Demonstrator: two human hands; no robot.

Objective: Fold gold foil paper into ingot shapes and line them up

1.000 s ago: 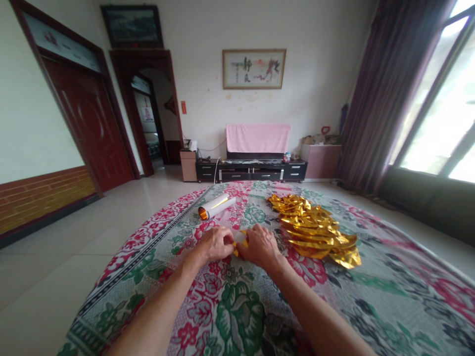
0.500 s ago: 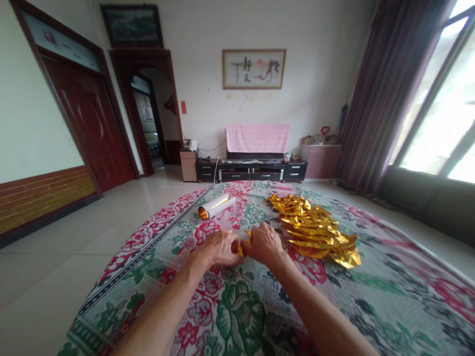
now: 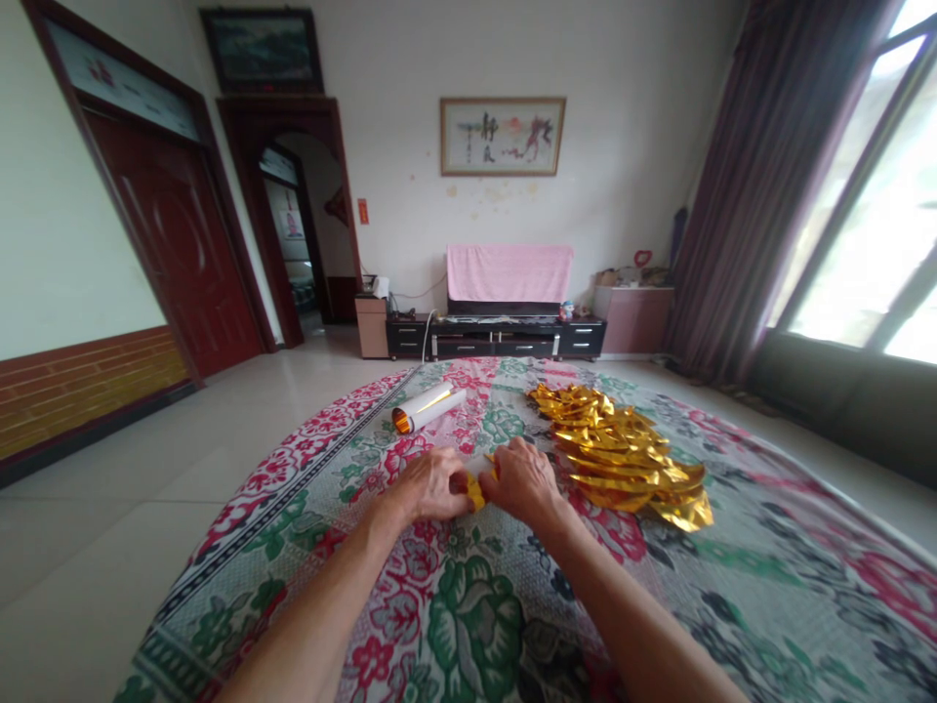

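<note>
Over the middle of the table, my left hand [image 3: 437, 485] and my right hand [image 3: 525, 478] are closed on one small sheet of gold foil paper [image 3: 477, 488]. Its gold side shows between the hands, with a pale side just behind; my fingers cover much of it. Beyond my left hand lies a roll of the same paper [image 3: 428, 405], white outside and gold inside. To the right of my right hand, a long heap of folded gold foil pieces [image 3: 615, 449] overlaps in a row.
The round table wears a floral cloth [image 3: 475, 625] in red, green and grey. Past its far edge stands a low black cabinet [image 3: 468, 347] with a pink cloth [image 3: 509, 271] above it. A window and curtain [image 3: 761, 176] are at right, a red door [image 3: 176, 234] at left.
My left hand has shifted slightly, and more gold shows beside its fingertips. The gap between the hands is a little wider. The roll and the heap have not moved.
</note>
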